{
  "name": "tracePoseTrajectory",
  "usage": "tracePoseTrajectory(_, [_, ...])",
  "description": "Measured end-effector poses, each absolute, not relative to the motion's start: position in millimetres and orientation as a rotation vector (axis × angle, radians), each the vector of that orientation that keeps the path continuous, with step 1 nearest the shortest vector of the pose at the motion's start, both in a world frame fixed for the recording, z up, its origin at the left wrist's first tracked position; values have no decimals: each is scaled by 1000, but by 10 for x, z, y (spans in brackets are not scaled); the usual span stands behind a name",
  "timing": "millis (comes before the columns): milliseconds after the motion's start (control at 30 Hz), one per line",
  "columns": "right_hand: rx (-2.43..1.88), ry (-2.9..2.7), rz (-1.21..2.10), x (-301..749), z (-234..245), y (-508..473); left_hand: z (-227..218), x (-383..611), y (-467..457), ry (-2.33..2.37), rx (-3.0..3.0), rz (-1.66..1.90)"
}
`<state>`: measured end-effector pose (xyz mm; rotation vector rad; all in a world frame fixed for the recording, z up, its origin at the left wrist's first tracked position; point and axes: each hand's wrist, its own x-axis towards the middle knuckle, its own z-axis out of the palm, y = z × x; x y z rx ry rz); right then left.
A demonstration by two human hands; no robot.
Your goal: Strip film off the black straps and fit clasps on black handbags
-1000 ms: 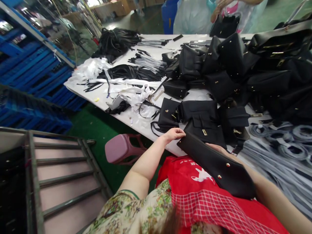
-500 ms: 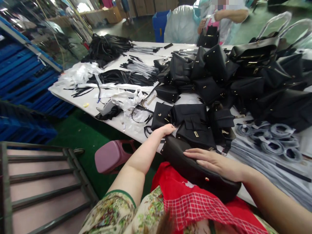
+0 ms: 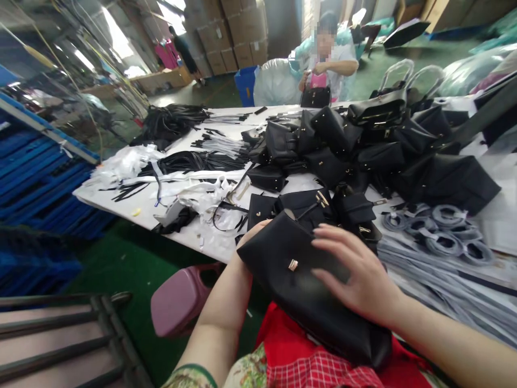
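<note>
A black handbag (image 3: 278, 275) with a small gold clasp on its front lies tilted across my lap at the table's edge. My left hand (image 3: 258, 228) is behind its upper left edge, mostly covered by the bag, its fingers hidden. Over the bag's right side my right hand (image 3: 355, 269) is open, fingers spread and thumb apart, at or just above the leather. Just beyond lies another black bag (image 3: 302, 202) with a gold fitting, and a smaller black bag (image 3: 258, 207) sits to its left.
Many black bags (image 3: 327, 161) are heaped on the white table (image 3: 117, 207). Wrapped coils (image 3: 444, 242) and long wrapped strips lie right; black straps (image 3: 194, 161) and plastic wrap lie left. A pink stool (image 3: 177, 302) stands below. Across the table a person (image 3: 339, 67) handles a bag.
The handbag has turned and tilted up, so its clasp front faces me. My left hand has gone behind it, and my right hand's fingers have spread. The view has tipped upward.
</note>
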<state>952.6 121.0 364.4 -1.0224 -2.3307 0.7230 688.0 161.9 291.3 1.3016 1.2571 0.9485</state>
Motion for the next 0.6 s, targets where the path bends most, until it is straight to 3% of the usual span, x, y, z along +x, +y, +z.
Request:
tracePoseTrajectory(100, [-1410,-2222,799,9524,3516,1327,3145,6863,1562,1196,1190,930])
tracePoseTrajectory(233, [-1301,-2257,1527,9536,3453,1494,3197,6942,1623,1137,1019,859])
tracePoseTrajectory(367, [-1283,-1852,1990,9715,3528,1720,3312,6888,1708,1442,1083,1305])
tracePoseTrajectory(467, [-1334,-1946,2035,9877,3624,1821,3558,6922,1518,1580,1377,1514])
tracePoseTrajectory(600, [-1383,-2122,1825,9918,3747,1751,3827,7235,1086,1269,1715,940])
